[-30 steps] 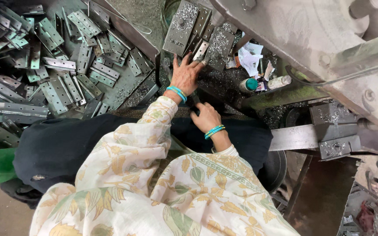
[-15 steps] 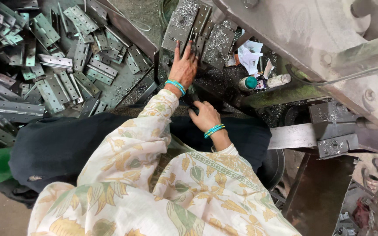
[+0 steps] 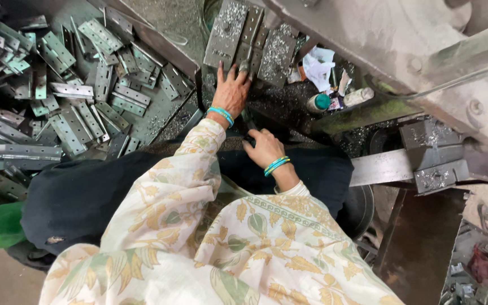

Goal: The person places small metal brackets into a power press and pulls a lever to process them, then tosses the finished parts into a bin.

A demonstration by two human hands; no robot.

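Note:
My left hand [image 3: 231, 90] lies flat with its fingers spread on the dark, chip-covered machine bed, and the fingertips touch grey metal hinge plates [image 3: 249, 39] stacked under the machine. It holds nothing. My right hand [image 3: 264, 148] rests nearer my body at the edge of the bed, with its fingers curled over a dark spot. Whatever is under those fingers is hidden. Both wrists carry turquoise bangles, and a floral sleeve covers my left arm.
A heap of several grey hinges [image 3: 74, 96] fills the tray on the left. A small bottle with a green cap [image 3: 318, 102], another white bottle [image 3: 358, 96] and crumpled paper [image 3: 320, 65] lie right of the plates. A steel machine block [image 3: 433, 158] juts out at right.
My left hand has slid forward, away from my body, up to the stacked hinge plates. My right hand has stayed about where it was.

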